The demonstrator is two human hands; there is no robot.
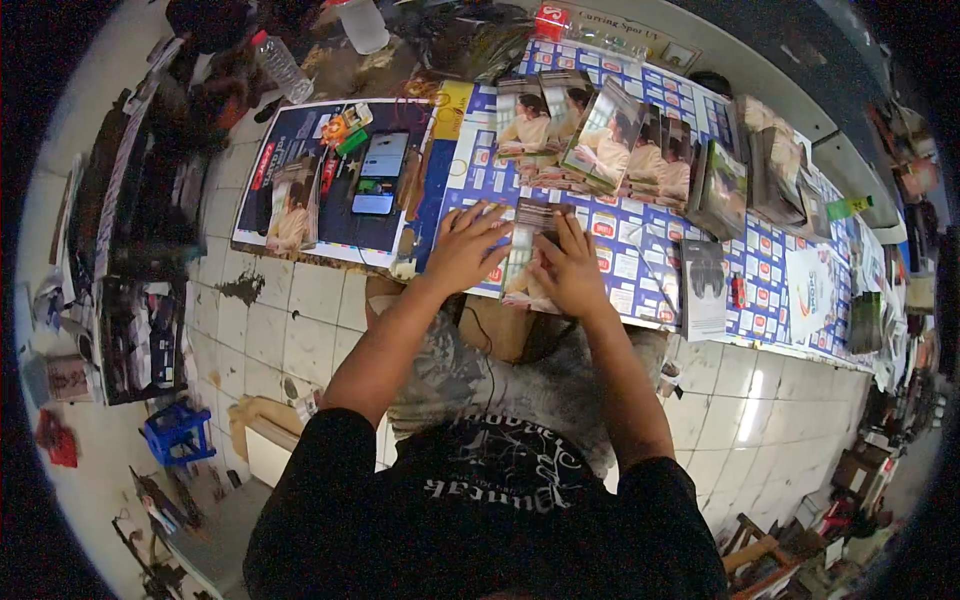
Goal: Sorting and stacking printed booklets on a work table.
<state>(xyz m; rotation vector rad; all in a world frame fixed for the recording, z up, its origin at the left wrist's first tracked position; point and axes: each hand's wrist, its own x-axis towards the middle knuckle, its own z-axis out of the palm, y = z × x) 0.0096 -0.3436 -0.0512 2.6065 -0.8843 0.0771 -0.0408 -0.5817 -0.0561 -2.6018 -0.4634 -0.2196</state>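
A printed photo booklet (522, 262) lies at the table's front edge, in front of my body. My left hand (466, 250) rests beside its left edge, palm down with fingers spread, the fingertips close to the cover. On the booklet's right part lies my right hand (572, 270), its fingers stretched out and hiding much of the cover. Beyond both hands, overlapping piles of similar booklets (608, 138) show a person in a light top. Another such booklet (293, 212) lies to the left.
A lit phone (381, 172) lies left on a dark printed sheet (352, 245). Stacks of booklets (718, 188) stand at the right, beside a grey card (704, 285). A clear bottle (284, 66) is at the far left. A blue plastic stool (178, 433) stands on the tiled floor.
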